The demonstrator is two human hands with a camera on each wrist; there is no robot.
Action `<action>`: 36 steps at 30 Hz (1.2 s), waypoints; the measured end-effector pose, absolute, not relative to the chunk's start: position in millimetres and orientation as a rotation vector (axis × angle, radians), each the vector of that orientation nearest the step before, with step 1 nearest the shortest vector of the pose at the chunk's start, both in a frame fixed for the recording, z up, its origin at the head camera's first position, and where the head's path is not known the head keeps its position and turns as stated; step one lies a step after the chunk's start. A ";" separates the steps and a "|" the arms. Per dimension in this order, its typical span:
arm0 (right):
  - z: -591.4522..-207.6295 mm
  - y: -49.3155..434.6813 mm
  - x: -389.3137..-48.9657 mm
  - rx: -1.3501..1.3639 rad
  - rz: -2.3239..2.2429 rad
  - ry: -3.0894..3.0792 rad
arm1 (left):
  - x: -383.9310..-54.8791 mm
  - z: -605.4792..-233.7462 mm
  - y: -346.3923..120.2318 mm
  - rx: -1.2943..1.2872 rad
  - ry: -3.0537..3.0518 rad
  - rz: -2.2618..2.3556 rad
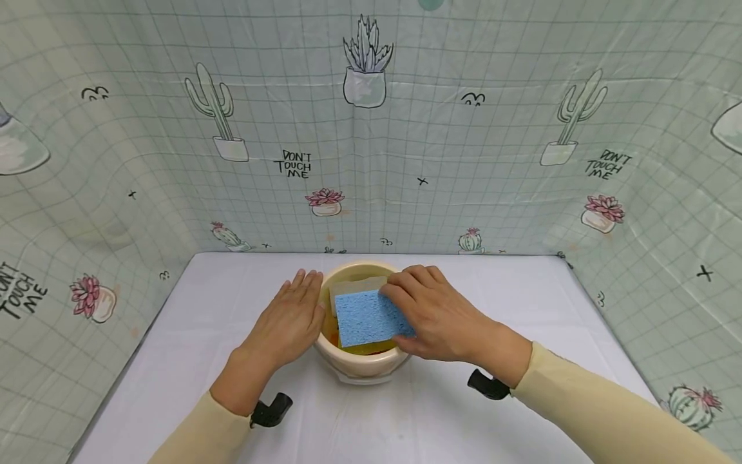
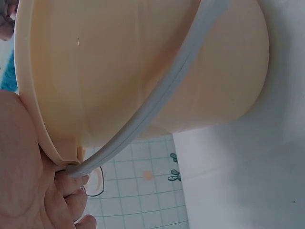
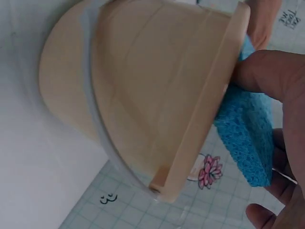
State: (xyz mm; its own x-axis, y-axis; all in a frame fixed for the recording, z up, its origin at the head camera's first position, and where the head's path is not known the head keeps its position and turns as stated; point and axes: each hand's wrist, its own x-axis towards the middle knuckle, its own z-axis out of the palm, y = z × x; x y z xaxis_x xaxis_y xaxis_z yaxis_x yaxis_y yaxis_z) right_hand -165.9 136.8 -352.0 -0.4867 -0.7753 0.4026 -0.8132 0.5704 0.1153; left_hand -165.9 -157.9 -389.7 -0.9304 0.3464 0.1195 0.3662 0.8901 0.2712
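Observation:
A blue sponge (image 1: pixel 368 317) is held at its right end by my right hand (image 1: pixel 443 316), thumb on the near side and fingers over the far side. It lies over the mouth of a cream bucket (image 1: pixel 361 366); the right wrist view shows the sponge (image 3: pixel 245 129) right at the rim. My left hand (image 1: pixel 290 319) rests against the bucket's left rim with fingers extended forward. Beneath the sponge, a pale flat piece (image 1: pixel 358 285) and something yellow (image 1: pixel 371 348) show inside the bucket, mostly hidden.
The bucket's grey handle (image 2: pixel 143 114) hangs down on its near side. A white cloth (image 1: pixel 498 425) covers the table. Curtains (image 1: pixel 423 135) with a cactus print enclose the back and both sides. Black wrist mounts (image 1: pixel 272 410) sit below the hands.

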 end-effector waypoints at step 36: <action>-378.8 115.2 -180.1 1.205 0.189 -2.467 | -166.0 -390.4 -157.0 -0.549 -3.005 -0.478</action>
